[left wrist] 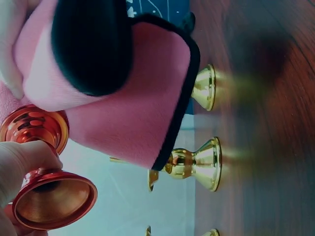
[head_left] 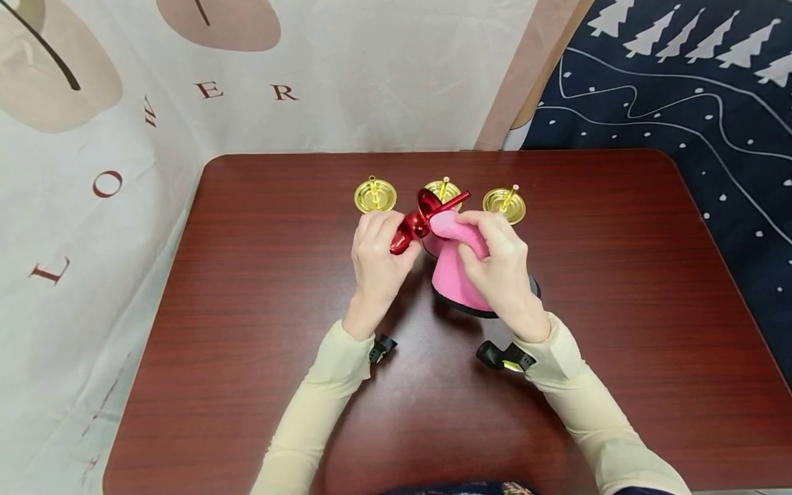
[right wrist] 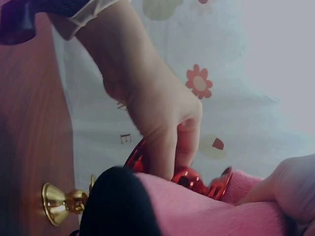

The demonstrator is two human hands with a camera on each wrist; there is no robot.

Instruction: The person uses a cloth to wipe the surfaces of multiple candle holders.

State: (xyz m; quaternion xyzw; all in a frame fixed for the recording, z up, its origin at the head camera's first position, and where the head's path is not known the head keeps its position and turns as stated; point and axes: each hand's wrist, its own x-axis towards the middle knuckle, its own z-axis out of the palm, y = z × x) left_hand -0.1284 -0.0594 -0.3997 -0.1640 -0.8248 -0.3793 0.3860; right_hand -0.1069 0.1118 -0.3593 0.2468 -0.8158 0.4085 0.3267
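My left hand [head_left: 377, 268] grips a shiny red candle holder [head_left: 416, 225] around its stem and flared base, holding it tilted above the table. A thin red tube juts from its dish toward the right. Between the fingers and thumb of my right hand [head_left: 504, 268] is a pink cloth [head_left: 456, 278] with black edging. One bunched end of this cloth lies against the red holder's dish; the rest hangs below. In the left wrist view, the red holder's hollow base [left wrist: 55, 202] faces the camera, beside the cloth [left wrist: 123, 118]. Parts of the holder are hidden by my fingers.
Behind my hands stand three gold candle holders: one at left [head_left: 375, 198], another in the middle [head_left: 456, 196], partly covered by the red one, and a third at right [head_left: 504, 205]. The brown table [head_left: 266, 275] extends to both sides, with a pale curtain [head_left: 371, 82] behind.
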